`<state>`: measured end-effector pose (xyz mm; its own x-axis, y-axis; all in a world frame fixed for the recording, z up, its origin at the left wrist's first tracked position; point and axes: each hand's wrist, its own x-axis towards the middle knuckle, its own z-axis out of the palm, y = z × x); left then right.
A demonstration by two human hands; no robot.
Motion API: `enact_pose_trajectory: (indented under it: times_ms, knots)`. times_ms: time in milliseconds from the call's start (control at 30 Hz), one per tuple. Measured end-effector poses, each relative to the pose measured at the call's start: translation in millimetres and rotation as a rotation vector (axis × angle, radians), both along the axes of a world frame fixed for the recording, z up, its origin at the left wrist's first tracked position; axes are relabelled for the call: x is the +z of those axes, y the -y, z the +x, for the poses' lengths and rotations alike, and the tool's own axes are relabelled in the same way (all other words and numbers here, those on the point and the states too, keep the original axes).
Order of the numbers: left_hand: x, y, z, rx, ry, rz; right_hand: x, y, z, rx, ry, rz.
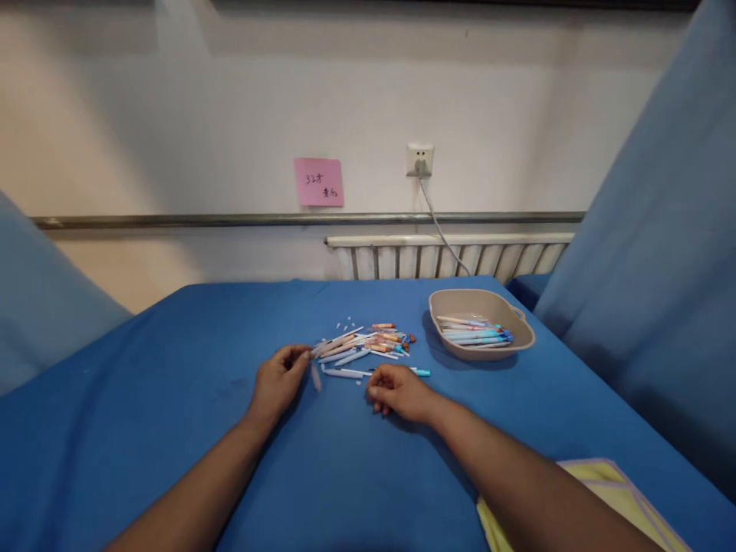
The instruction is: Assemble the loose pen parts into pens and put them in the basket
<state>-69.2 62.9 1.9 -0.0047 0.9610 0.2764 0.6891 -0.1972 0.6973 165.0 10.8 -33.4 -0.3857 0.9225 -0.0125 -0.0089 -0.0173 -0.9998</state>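
Head view. Both hands are above a blue cloth (172, 429). Left hand (281, 379): thumb and forefinger drawn together at the left end of a heap of pen parts (345, 347); whether they pinch a piece cannot be told. A pale barrel (316, 377) lies just to the right of these fingertips. Right hand (396, 391): fingers curled inward, nearer the wearer than the heap; whether they enclose anything cannot be told. Just beyond its knuckles shows a teal tip (423, 373); a white barrel (343, 373) lies between the two hands. The heap, with orange and brown pieces at its right, extends from the left fingertips to beyond the right hand. Farther right of the right hand, a beige bin (509, 308) contains pens (474, 335). A yellow cloth (621, 491) lies partly behind the right forearm.
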Motion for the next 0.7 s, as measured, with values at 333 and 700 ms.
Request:
enact_pose_trajectory:
  times_ms: [333,700]
  knots:
    - [2.0,-15.4,-24.9,-0.434,-0.218,-0.035,-4.4,-4.9,15.1,-0.384,0.071,0.137]
    - [9.8,-6.0,-17.8,-0.618,-0.265,-0.114,7.0,10.0,8.8,-0.150,0.905,0.616]
